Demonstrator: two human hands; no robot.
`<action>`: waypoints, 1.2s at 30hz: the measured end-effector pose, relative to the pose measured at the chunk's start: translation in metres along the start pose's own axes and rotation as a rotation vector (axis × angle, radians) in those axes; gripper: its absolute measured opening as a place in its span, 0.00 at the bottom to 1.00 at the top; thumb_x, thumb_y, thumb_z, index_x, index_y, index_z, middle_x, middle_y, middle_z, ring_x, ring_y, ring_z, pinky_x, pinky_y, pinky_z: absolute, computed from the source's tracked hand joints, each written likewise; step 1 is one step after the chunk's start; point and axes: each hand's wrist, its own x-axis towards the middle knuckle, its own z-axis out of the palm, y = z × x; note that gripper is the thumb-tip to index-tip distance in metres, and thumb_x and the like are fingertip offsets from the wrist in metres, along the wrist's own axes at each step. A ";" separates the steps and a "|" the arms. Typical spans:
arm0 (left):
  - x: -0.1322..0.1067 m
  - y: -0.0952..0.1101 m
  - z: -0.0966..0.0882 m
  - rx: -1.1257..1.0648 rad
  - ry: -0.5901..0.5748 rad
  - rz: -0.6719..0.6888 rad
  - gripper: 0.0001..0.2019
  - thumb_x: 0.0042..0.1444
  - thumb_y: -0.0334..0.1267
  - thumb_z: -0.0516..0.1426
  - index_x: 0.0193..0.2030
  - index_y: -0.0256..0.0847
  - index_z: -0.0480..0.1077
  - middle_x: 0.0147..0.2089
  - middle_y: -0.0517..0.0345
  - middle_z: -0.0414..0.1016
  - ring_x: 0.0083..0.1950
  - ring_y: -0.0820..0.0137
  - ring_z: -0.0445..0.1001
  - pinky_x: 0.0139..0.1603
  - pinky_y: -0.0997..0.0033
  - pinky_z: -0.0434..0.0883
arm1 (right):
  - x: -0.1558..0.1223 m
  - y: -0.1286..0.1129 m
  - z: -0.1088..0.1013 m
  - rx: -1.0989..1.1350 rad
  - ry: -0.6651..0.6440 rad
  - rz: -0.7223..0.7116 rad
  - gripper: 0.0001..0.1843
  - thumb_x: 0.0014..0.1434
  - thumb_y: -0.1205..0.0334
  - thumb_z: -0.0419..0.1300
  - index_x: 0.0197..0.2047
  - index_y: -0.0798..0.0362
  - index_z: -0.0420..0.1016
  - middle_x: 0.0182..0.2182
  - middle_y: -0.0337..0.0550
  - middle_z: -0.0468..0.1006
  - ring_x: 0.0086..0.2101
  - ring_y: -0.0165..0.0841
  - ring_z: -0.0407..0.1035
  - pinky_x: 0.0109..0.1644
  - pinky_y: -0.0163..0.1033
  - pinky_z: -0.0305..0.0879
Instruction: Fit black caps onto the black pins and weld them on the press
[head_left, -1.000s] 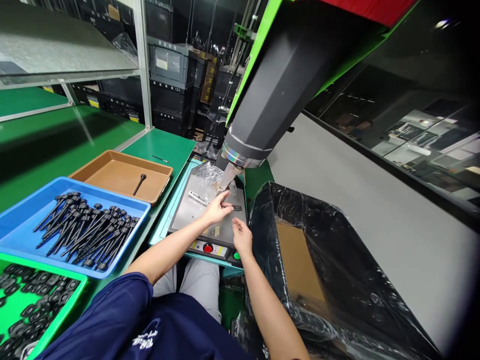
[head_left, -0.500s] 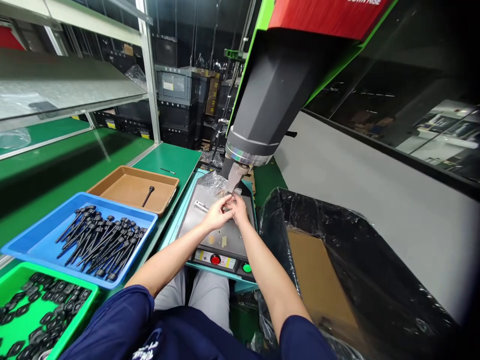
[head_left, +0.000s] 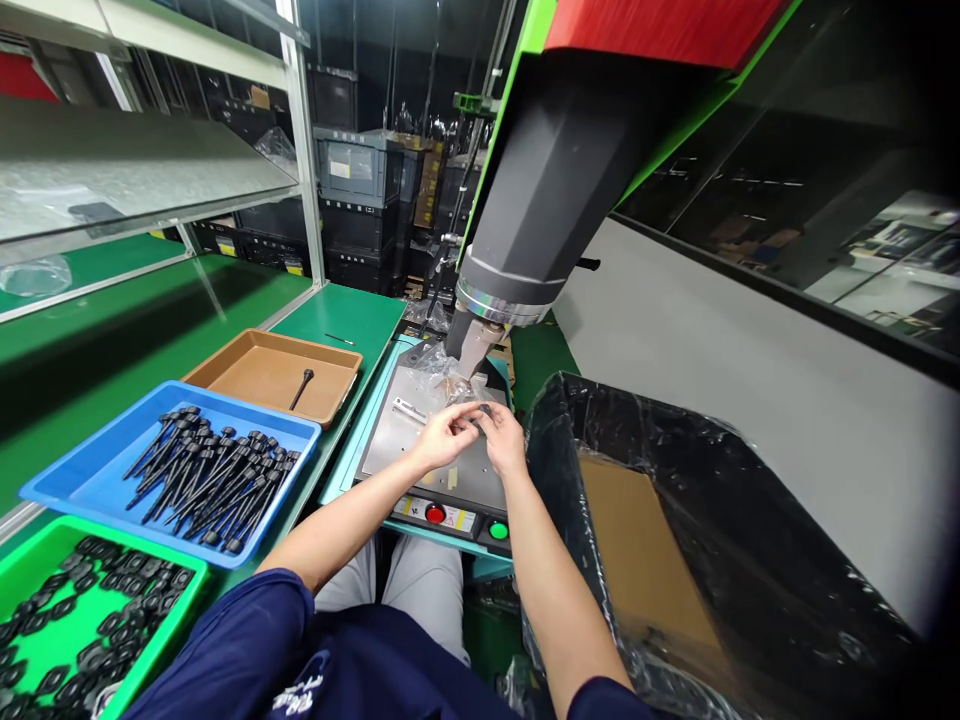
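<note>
My left hand (head_left: pixel 442 438) and my right hand (head_left: pixel 501 436) meet over the grey metal plate (head_left: pixel 397 435) of a press machine, just below its silver horn (head_left: pixel 471 345). Both hands pinch a small dark part (head_left: pixel 474 418) between their fingertips; I cannot make out what it is. Crumpled clear plastic (head_left: pixel 439 368) lies on the plate behind the hands. A red button (head_left: pixel 434 514) and a green button (head_left: pixel 498 530) sit on the front panel near my wrists.
To the left, a blue tray (head_left: pixel 90 480) holds several black rods, a brown tray (head_left: pixel 255 372) holds one rod (head_left: pixel 301 388), and a green tray (head_left: pixel 172 600) holds several black parts. A plastic-lined cardboard box (head_left: pixel 645 540) stands at the right. The machine's black head (head_left: pixel 555 170) hangs overhead.
My right hand came up from the front panel to join the left under the horn. Both hands have since drawn slightly back toward me, still pinching the small part.
</note>
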 end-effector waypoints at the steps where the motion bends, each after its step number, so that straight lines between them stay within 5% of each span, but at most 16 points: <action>1: -0.002 -0.001 0.001 0.006 -0.002 -0.013 0.26 0.52 0.36 0.60 0.60 0.37 0.69 0.54 0.43 0.76 0.38 0.71 0.76 0.39 0.70 0.74 | -0.011 0.000 -0.007 0.029 0.019 0.019 0.22 0.53 0.48 0.66 0.45 0.54 0.73 0.42 0.52 0.81 0.44 0.42 0.75 0.53 0.51 0.69; 4: -0.010 -0.005 0.001 0.058 -0.028 -0.077 0.27 0.53 0.36 0.60 0.62 0.38 0.67 0.53 0.45 0.77 0.36 0.72 0.75 0.40 0.69 0.74 | -0.041 -0.008 -0.028 0.038 0.086 0.059 0.23 0.49 0.47 0.70 0.42 0.54 0.72 0.37 0.50 0.82 0.40 0.41 0.77 0.49 0.50 0.72; 7: -0.026 -0.002 -0.003 0.119 -0.196 -0.127 0.29 0.57 0.38 0.58 0.66 0.40 0.63 0.47 0.49 0.79 0.35 0.71 0.75 0.40 0.68 0.73 | -0.066 -0.025 -0.037 0.021 0.097 0.022 0.22 0.48 0.49 0.71 0.41 0.53 0.72 0.36 0.48 0.82 0.39 0.40 0.77 0.47 0.48 0.73; 11: -0.057 0.014 -0.006 0.212 -0.365 0.026 0.24 0.58 0.43 0.59 0.61 0.41 0.69 0.53 0.48 0.77 0.50 0.65 0.75 0.50 0.65 0.72 | -0.093 -0.050 -0.024 0.042 0.075 -0.053 0.20 0.50 0.52 0.71 0.41 0.51 0.71 0.36 0.45 0.80 0.38 0.38 0.76 0.46 0.46 0.73; 18: -0.095 0.030 -0.010 0.331 -0.195 0.081 0.14 0.62 0.45 0.55 0.39 0.36 0.77 0.37 0.52 0.78 0.38 0.67 0.75 0.43 0.69 0.71 | -0.123 -0.065 0.015 0.108 0.030 -0.121 0.19 0.49 0.56 0.73 0.38 0.50 0.69 0.34 0.41 0.78 0.36 0.34 0.74 0.42 0.42 0.74; 27: -0.117 0.046 -0.038 0.382 -0.149 0.067 0.15 0.64 0.45 0.54 0.42 0.36 0.76 0.38 0.52 0.78 0.38 0.69 0.75 0.43 0.71 0.70 | -0.126 -0.063 0.031 0.064 -0.112 -0.042 0.26 0.53 0.56 0.69 0.54 0.51 0.71 0.43 0.48 0.80 0.38 0.36 0.75 0.44 0.44 0.73; 33: -0.148 0.061 -0.053 0.410 -0.139 -0.128 0.15 0.64 0.43 0.54 0.49 0.38 0.75 0.38 0.57 0.79 0.36 0.71 0.74 0.40 0.73 0.69 | -0.128 -0.072 0.053 0.235 -0.248 0.150 0.29 0.47 0.56 0.72 0.52 0.49 0.70 0.37 0.42 0.79 0.37 0.36 0.75 0.42 0.44 0.74; 36: -0.166 0.078 -0.070 0.496 -0.132 -0.202 0.12 0.62 0.41 0.55 0.44 0.38 0.76 0.35 0.58 0.78 0.34 0.71 0.73 0.39 0.73 0.69 | -0.134 -0.071 0.075 0.255 -0.265 0.208 0.31 0.44 0.57 0.74 0.50 0.48 0.69 0.34 0.39 0.77 0.36 0.35 0.74 0.43 0.43 0.73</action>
